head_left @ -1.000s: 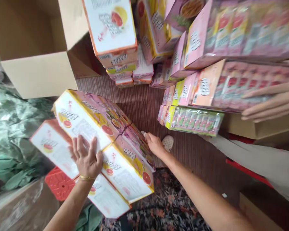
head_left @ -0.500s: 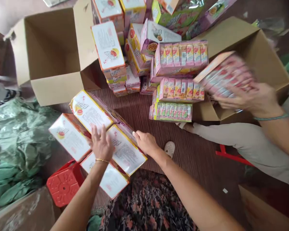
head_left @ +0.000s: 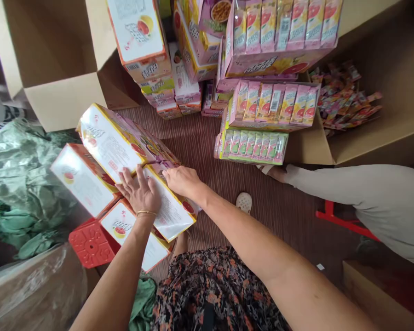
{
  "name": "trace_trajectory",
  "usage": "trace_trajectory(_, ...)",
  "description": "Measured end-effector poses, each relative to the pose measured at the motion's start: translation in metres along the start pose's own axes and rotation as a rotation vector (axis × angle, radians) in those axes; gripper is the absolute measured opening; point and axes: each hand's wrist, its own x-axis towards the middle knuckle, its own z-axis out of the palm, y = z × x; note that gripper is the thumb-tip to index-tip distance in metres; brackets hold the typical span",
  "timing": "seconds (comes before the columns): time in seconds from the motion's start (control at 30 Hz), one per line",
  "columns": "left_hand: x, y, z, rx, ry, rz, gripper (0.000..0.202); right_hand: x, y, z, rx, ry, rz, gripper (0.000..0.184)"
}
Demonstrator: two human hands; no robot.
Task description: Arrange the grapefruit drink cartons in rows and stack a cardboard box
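The floor (head_left: 200, 147) is covered with a dark ribbed mat, and many colourful cartons stand on it. An open cardboard box (head_left: 58, 59) stands at the upper left, and green plastic wrap (head_left: 17, 179) lies beside it. A second cardboard box (head_left: 365, 133) on the right holds loose pink sachets (head_left: 345, 99).

The left hand (head_left: 140, 193) lies flat and open, fingers spread, on a yellow-edged carton (head_left: 169, 209). The right hand (head_left: 182, 180) rests just beside it, fingers bent on the upper edge of the same carton; I cannot tell whether it grips. This carton lies in a group of four, partly over a red plastic stool (head_left: 89, 246). Another person's leg in grey trousers (head_left: 359, 193) stretches in from the right.
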Motion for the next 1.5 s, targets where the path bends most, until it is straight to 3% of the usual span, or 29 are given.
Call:
trace_trajectory(0.1,-0.002,-0.002,0.000,0.003,-0.010,-0.010,0.063,-0.027,0.002,0.015,-0.049,-0.059,-0.030,0.044)
trace_trajectory(0.2,-0.003,-0.006,0.001,0.003,-0.014,-0.026,0.063,-0.087,0.019,0.027,-0.068,-0.176,-0.023,0.039)
trace_trajectory(0.27,-0.003,-0.007,0.001,-0.001,-0.010,-0.026,0.064,-0.126,0.038,0.027,-0.060,-0.268,0.012,0.041)
trace_trajectory(0.33,-0.002,-0.008,0.002,-0.006,0.001,-0.014,0.064,-0.140,0.058,0.019,-0.033,-0.286,0.093,0.047)
trace_trajectory(0.4,-0.001,-0.007,0.003,-0.004,0.018,-0.001,0.064,-0.115,0.072,0.007,-0.004,-0.192,0.172,0.055)
trace_trajectory(0.47,0.000,-0.007,0.004,0.004,0.035,0.009,0.065,-0.060,0.076,0.000,0.015,-0.060,0.202,0.057)
trace_trajectory(0.53,0.000,-0.008,0.003,0.017,0.043,0.012,0.066,-0.001,0.072,0.004,0.060,-0.068,0.120,0.051)
trace_trajectory(0.6,-0.001,-0.008,0.003,0.033,0.047,0.011,0.067,0.034,0.068,0.020,0.083,-0.118,0.040,0.050)
trace_trajectory(0.67,-0.002,-0.008,0.002,0.045,0.045,0.004,0.068,0.027,0.071,0.041,0.069,-0.155,0.008,0.052)
trace_trajectory(0.77,-0.003,-0.009,0.001,0.044,0.036,0.005,0.068,-0.045,0.096,0.062,0.036,-0.256,0.042,0.053)
trace_trajectory(0.83,-0.003,-0.010,0.002,0.045,0.035,0.018,0.069,-0.095,0.120,0.062,0.004,-0.321,0.125,0.052)
trace_trajectory(0.9,-0.003,-0.012,0.003,0.048,0.039,0.027,0.069,-0.112,0.140,0.054,-0.015,-0.303,0.249,0.055)
trace_trajectory(0.93,-0.003,-0.013,0.003,0.052,0.048,0.030,0.069,-0.104,0.145,0.049,-0.009,-0.261,0.303,0.057)
trace_trajectory(1.0,-0.002,-0.015,0.003,0.066,0.075,0.045,0.069,-0.058,0.144,0.042,0.045,-0.164,0.337,0.061)
trace_trajectory(1.1,-0.001,-0.017,0.002,0.090,0.099,0.081,0.071,0.036,0.128,0.050,0.188,-0.224,0.164,0.049)
trace_trajectory(1.17,0.000,-0.016,0.000,0.109,0.079,0.073,0.072,0.070,0.120,0.068,0.260,-0.227,0.100,0.053)
trace_trajectory(1.23,0.000,-0.015,-0.001,0.132,0.058,0.053,0.071,0.057,0.123,0.086,0.266,-0.260,0.057,0.055)
trace_trajectory(1.33,-0.001,-0.016,0.000,0.134,0.048,0.061,0.070,-0.020,0.145,0.100,0.121,-0.426,-0.022,0.048)
trace_trajectory(1.37,-0.002,-0.017,0.001,0.122,0.055,0.073,0.070,-0.046,0.154,0.100,0.025,-0.542,0.008,0.046)
trace_trajectory(1.4,-0.002,-0.018,0.002,0.107,0.070,0.083,0.070,-0.064,0.162,0.098,-0.025,-0.576,0.051,0.045)
trace_trajectory(1.43,-0.002,-0.019,0.003,0.094,0.085,0.092,0.069,-0.072,0.168,0.094,-0.047,-0.548,0.106,0.046)
trace_trajectory(1.5,-0.003,-0.021,0.005,0.083,0.105,0.100,0.067,-0.053,0.171,0.086,-0.025,-0.419,0.205,0.051)
